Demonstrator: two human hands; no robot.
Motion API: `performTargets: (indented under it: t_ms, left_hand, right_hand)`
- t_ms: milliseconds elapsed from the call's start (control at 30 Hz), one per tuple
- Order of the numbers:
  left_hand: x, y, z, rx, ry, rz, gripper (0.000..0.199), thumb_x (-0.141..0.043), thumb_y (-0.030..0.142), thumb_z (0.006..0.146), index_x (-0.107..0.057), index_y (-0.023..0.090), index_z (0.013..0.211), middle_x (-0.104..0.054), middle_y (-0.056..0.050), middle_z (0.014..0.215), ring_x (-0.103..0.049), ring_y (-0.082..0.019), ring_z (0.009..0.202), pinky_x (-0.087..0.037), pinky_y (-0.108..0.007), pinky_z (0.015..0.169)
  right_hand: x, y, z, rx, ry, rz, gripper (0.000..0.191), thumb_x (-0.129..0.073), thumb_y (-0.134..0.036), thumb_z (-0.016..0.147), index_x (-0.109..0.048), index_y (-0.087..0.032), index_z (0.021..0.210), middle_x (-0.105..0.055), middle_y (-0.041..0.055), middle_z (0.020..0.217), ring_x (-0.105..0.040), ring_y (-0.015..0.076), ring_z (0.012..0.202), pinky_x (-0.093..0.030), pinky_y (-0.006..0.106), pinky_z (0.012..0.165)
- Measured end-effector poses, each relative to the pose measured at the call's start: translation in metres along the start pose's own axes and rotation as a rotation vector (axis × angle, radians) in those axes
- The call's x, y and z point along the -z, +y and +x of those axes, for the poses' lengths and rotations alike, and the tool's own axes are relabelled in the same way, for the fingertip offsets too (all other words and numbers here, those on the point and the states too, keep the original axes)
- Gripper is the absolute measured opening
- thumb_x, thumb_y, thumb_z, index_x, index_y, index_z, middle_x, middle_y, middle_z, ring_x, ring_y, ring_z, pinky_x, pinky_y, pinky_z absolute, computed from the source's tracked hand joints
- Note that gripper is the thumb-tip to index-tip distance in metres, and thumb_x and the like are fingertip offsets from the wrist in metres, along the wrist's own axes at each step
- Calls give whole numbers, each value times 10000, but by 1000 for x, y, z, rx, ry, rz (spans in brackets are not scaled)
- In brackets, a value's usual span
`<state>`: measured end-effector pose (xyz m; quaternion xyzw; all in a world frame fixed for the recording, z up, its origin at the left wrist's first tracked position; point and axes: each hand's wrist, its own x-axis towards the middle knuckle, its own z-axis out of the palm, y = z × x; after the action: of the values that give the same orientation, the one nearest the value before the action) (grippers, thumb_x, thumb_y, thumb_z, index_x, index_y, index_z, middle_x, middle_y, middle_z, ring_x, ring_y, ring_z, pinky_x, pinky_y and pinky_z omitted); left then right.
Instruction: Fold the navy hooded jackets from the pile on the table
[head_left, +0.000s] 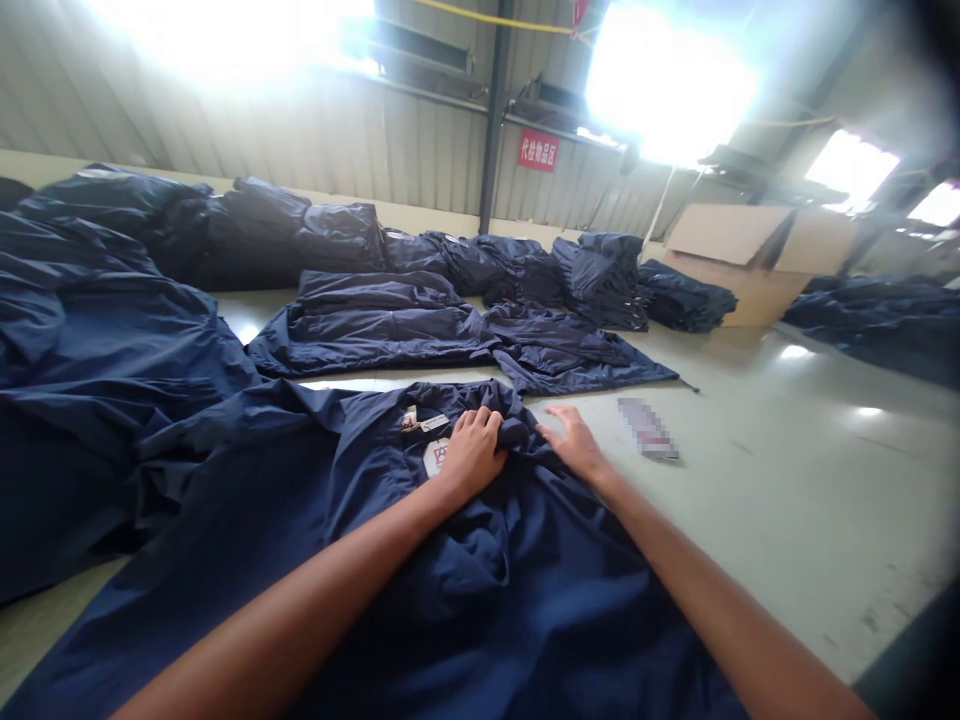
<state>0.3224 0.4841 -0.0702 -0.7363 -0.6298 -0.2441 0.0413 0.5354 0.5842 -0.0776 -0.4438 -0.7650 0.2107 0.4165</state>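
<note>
So your left hand (pixel 472 455) is on the neck area of the big navy-blue fabric garment (pixel 592 590) spread right in front of you, nearest thing in the scene. Fingers on that one are curled down over a bunched fold, gripping it. Your right hand (pixel 576 445) is just right of there, at the garment's far right edge, fingers spread a bit with a gap showing; can't tell how much cloth they touch.

Just left of your left hand there's a white paper tag with red print (pixel 435 458), partly covered, plus a small white fabric label (pixel 433 423).

Farther out, two dark navy garments (pixel 375 335) lie side by side, the right one with a thin cord sticking out. Big heap of navy cloth (pixel 112 310) on your left. To the right, a small flat pixelated item (pixel 647 430) sits on the pale glossy surface (pixel 780 480). Far side has stacks of folded dark garments (pixel 600 275) and an open brown cardboard box (pixel 720 240).
</note>
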Motion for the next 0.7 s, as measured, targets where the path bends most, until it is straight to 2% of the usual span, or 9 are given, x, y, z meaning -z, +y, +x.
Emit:
performTargets:
  t_ms: [67,133,200,267,367,500,567,633,700]
  left_hand:
    - [1,0,0,-1,1,1,330,-666,179,860,-590,190,1181,-626,-142,1225,-579,-340,1177,-463,-472,1104]
    - [2,0,-1,-1,7,-14,373,-658,157,845,-574,205,1205,-630,-123,1226,-582,-331,1179,-465,-459,1106]
    - [3,1,-1,-8,19,-48,462,-655,128,824,-546,224,1263,-626,-108,1263,-581,-321,1199,-464,-452,1118]
    - [3,1,-1,-13,42,-86,540,-656,119,820,-512,229,1328,-601,-111,1329,-575,-320,1235,-461,-462,1137]
    - [1,1,0,-21,104,-148,579,-657,145,859,-469,218,1402,-531,-143,1435,-552,-330,1314,-449,-498,1173]
    - [-2,1,0,-82,187,-260,653,-655,137,881,-419,238,1482,-480,-145,1504,-510,-322,1410,-439,-511,1206]
    - [-3,1,0,-106,215,-296,665,-654,166,911,-398,244,1519,-473,-152,1523,-479,-325,1456,-431,-519,1217]
    - [-2,2,0,-112,230,-301,659,-639,202,951,-385,250,1556,-452,-161,1564,-444,-331,1498,-420,-530,1228]
    - [0,3,0,-106,230,-279,666,-627,207,969,-382,250,1587,-412,-168,1618,-412,-338,1529,-405,-538,1240]
  right_hand:
    - [-10,1,-4,26,-133,-121,272,-660,-411,900,-775,-239,1077,-761,122,1254,-685,294,1183,-516,442,1074]
    - [-17,-3,-8,71,-248,-92,271,-606,-402,941,-768,-236,1079,-785,107,1195,-717,278,1103,-544,418,1014]
    - [-19,-6,-7,88,-266,11,281,-610,-426,924,-761,-229,1053,-806,92,1089,-739,276,992,-574,402,925]
    - [-14,-5,-1,46,-204,115,302,-636,-480,888,-755,-227,1003,-812,86,1005,-742,283,919,-585,399,855]
    - [5,7,11,-36,24,161,406,-651,-596,848,-735,-213,951,-804,110,969,-722,306,926,-573,417,849]
    - [37,33,23,-118,534,21,555,-557,-704,869,-684,-185,1020,-761,157,1018,-673,322,967,-530,481,915]
    - [42,36,22,-80,659,-52,574,-515,-709,893,-666,-184,1069,-737,168,1096,-652,325,1037,-506,509,977]
    - [36,29,17,-18,572,-61,557,-501,-707,908,-681,-200,1054,-733,159,1120,-648,324,1091,-502,506,1018]
    - [24,14,9,27,245,11,523,-495,-693,933,-718,-222,974,-760,129,1043,-681,313,1057,-540,469,988]
